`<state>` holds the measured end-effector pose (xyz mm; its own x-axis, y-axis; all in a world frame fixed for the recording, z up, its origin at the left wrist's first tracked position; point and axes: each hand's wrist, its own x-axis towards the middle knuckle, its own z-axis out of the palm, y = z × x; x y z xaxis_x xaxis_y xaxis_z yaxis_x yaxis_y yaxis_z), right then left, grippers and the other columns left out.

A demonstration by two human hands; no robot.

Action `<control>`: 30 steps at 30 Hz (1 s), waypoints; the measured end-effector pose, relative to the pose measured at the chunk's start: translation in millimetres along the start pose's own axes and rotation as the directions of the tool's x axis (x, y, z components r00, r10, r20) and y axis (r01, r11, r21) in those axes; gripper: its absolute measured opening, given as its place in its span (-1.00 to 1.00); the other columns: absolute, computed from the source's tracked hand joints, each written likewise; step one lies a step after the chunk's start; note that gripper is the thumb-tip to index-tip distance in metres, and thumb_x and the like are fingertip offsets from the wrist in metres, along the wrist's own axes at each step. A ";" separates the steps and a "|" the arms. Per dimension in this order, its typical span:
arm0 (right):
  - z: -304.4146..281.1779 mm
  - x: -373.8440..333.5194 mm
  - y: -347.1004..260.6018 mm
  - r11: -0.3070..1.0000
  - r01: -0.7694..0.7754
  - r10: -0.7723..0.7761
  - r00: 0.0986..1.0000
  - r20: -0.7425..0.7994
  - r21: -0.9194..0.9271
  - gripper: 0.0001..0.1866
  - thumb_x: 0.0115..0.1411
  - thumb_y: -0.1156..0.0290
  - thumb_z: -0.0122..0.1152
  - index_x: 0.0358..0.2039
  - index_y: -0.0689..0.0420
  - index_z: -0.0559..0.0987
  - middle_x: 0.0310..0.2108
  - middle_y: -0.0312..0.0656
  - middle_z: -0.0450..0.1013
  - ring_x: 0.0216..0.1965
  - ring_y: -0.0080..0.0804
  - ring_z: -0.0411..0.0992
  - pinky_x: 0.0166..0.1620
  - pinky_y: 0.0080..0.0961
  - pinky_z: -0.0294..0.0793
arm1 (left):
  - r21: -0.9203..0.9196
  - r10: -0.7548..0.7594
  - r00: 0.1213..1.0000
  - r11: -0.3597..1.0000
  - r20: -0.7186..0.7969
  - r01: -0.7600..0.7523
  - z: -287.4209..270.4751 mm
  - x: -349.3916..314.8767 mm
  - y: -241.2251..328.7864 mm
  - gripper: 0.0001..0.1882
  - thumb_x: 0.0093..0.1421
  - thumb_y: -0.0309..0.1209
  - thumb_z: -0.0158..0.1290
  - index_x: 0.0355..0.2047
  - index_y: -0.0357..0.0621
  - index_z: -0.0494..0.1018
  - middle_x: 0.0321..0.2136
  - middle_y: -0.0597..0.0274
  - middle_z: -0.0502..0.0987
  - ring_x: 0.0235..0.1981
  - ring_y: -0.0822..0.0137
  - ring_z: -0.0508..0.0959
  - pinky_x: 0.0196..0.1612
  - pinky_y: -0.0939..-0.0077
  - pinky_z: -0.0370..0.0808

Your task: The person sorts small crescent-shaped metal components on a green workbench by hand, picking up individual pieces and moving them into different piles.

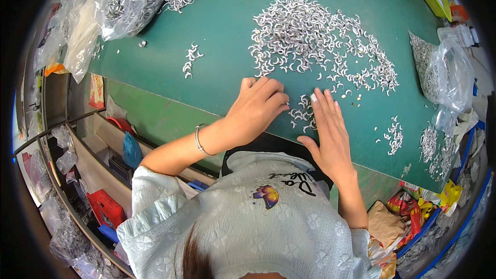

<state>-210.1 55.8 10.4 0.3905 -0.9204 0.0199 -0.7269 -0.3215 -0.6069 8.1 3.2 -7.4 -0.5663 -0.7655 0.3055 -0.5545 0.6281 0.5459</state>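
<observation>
A: Locate the small group of silver crescents.
B: The small group (300,114) lies on the green table (217,46), between the hands, beside the right hand's fingers.
A: Report hand states.
B: Right hand (329,129): open, fingers extended, thumb apart. Left hand (260,104): fingers curled; whether a piece is pinched cannot be determined.
A: Main pile?
B: The large pile (294,31) lies beyond both hands.

Bright, even light covers the green table (222,33), its source out of view. Glare streaks the clear plastic bag (116,20) at far left and glints off the silver pieces (294,31). Fisheye distortion bows straight lines; detail softens toward the black rim.
</observation>
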 end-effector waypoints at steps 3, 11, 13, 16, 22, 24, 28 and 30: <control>5.8 6.5 -9.9 0.988 -0.004 0.018 0.996 0.089 -0.153 -0.16 0.03 0.22 0.37 0.27 0.26 0.24 0.38 -0.01 0.04 0.41 0.00 -0.04 0.36 -0.05 0.05 | -0.036 -0.069 0.994 0.997 -0.090 0.066 -2.9 -4.1 -1.4 -0.78 0.02 -0.52 0.25 -0.29 -0.14 0.51 -0.29 0.22 0.45 -0.28 0.21 0.43 -0.18 0.36 0.24; 25.3 42.8 -27.2 0.949 0.228 -0.176 0.957 0.232 -0.219 -0.16 0.10 0.16 0.30 0.29 0.28 0.19 0.37 -0.03 0.04 0.40 -0.04 -0.02 0.37 -0.15 0.05 | 0.019 -0.328 0.863 0.932 -0.385 0.362 -39.9 -45.9 -16.0 -0.79 -0.02 -0.66 0.24 -0.36 -0.20 0.52 -0.34 0.17 0.51 -0.28 0.19 0.50 -0.20 0.40 0.34; 30.0 51.3 -31.9 0.936 0.289 -0.233 0.936 0.264 -0.198 -0.16 0.10 0.17 0.30 0.29 0.28 0.19 0.37 -0.03 0.04 0.40 -0.05 -0.02 0.37 -0.15 0.05 | 0.042 -0.354 0.812 0.907 -0.463 0.419 -47.0 -56.5 -26.1 -0.80 -0.01 -0.66 0.24 -0.35 -0.22 0.52 -0.35 0.16 0.51 -0.29 0.17 0.50 -0.19 0.41 0.37; 38.7 65.3 -40.7 0.921 0.353 -0.298 0.911 0.284 -0.165 -0.16 0.11 0.16 0.29 0.29 0.29 0.18 0.37 -0.02 0.04 0.40 -0.08 0.00 0.36 -0.16 0.05 | 0.036 -0.369 0.740 0.883 -0.562 0.468 -50.7 -71.2 -37.8 -0.82 0.02 -0.68 0.21 -0.35 -0.25 0.51 -0.36 0.14 0.51 -0.30 0.19 0.51 -0.18 0.43 0.41; 65.9 106.6 -69.7 0.913 0.387 -0.350 0.906 0.239 -0.127 -0.18 0.15 0.14 0.25 0.30 0.31 0.17 0.36 0.00 0.06 0.39 -0.07 0.00 0.37 -0.17 0.04 | -0.028 -0.398 0.620 0.855 -0.677 0.518 -56.6 -80.4 -54.3 -0.84 0.06 -0.71 0.17 -0.34 -0.28 0.51 -0.36 0.12 0.51 -0.33 0.25 0.51 -0.22 0.47 0.44; 79.5 122.8 -79.6 0.919 0.366 -0.339 0.923 0.183 -0.143 -0.20 0.18 0.15 0.22 0.29 0.36 0.16 0.35 0.06 0.05 0.39 -0.03 0.00 0.37 -0.14 0.03 | -0.053 -0.403 0.597 0.855 -0.694 0.516 -58.2 -81.7 -57.4 -0.84 0.06 -0.71 0.17 -0.33 -0.29 0.51 -0.36 0.11 0.51 -0.33 0.26 0.51 -0.23 0.48 0.45; 110.3 159.8 -97.3 0.931 0.319 -0.317 0.948 0.042 -0.178 -0.22 0.21 0.17 0.20 0.27 0.40 0.16 0.34 0.12 0.05 0.39 0.01 0.00 0.37 -0.11 0.03 | -0.117 -0.415 0.554 0.862 -0.721 0.494 -58.3 -84.9 -58.1 -0.82 0.04 -0.67 0.19 -0.32 -0.23 0.51 -0.37 0.16 0.51 -0.35 0.26 0.49 -0.23 0.46 0.36; 121.4 178.4 -103.6 0.935 0.307 -0.316 0.949 -0.019 -0.177 -0.25 0.22 0.19 0.18 0.26 0.41 0.18 0.34 0.13 0.07 0.38 0.03 0.00 0.37 -0.10 0.02 | -0.142 -0.414 0.535 0.868 -0.736 0.477 -57.6 -85.3 -58.7 -0.81 0.03 -0.65 0.21 -0.32 -0.19 0.52 -0.37 0.18 0.52 -0.36 0.26 0.47 -0.23 0.44 0.31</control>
<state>3.4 -48.1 -19.6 0.5892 -0.7759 0.2253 -0.6595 -0.6230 -0.4206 124.0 23.5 -20.5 0.3757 -0.7725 0.5119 -0.6647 0.1603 0.7297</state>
